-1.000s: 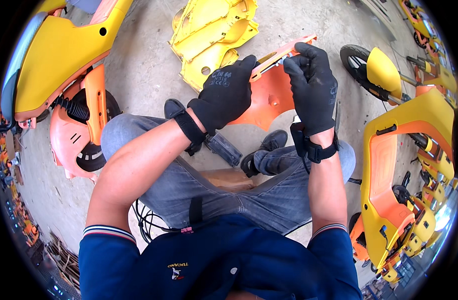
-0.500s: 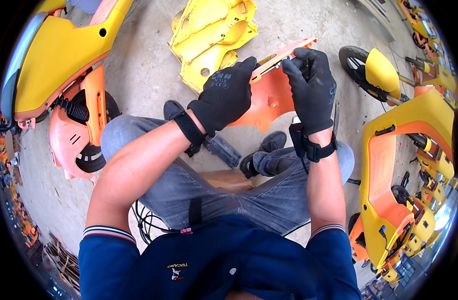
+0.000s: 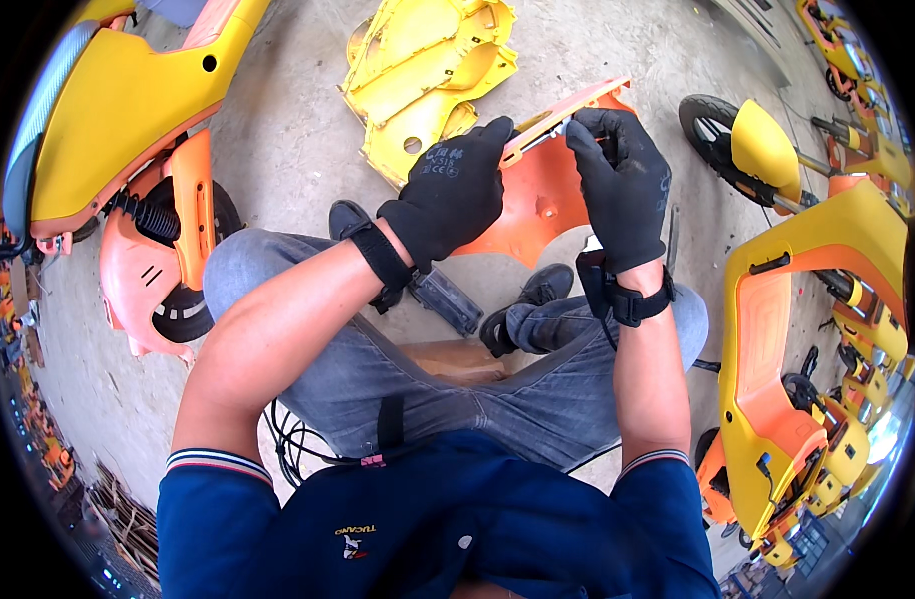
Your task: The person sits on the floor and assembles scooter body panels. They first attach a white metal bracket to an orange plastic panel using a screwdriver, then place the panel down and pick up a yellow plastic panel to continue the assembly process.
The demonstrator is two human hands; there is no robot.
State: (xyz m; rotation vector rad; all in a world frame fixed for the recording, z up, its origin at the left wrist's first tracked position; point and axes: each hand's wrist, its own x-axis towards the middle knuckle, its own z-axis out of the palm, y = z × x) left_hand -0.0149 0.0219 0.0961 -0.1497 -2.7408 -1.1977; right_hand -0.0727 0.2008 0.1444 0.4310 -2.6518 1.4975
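Note:
An orange plastic scooter panel (image 3: 539,205) is held up in front of me, its narrow raised edge slanting up to the right. My left hand (image 3: 448,185), in a black glove, is closed around the panel's left end, hiding that corner. My right hand (image 3: 622,180), gloved the same way, is beside the raised edge with thumb and fingers bent together in a pinch. Whatever is between those fingertips is too small or hidden to make out. Small metallic bits (image 3: 557,130) show along the edge near the right fingertips.
Beyond the panel, yellow plastic body panels (image 3: 433,75) lie stacked on the concrete floor. A yellow and orange scooter (image 3: 128,120) stands at the left; a yellow scooter frame (image 3: 742,339) and a wheel (image 3: 722,140) are at the right. A dark grey block-like object (image 3: 446,299) lies between my legs.
My right hand's fingers have drawn slightly down and curled in, uncovering more of the panel's far right corner. My left hand keeps its grip, almost unmoved.

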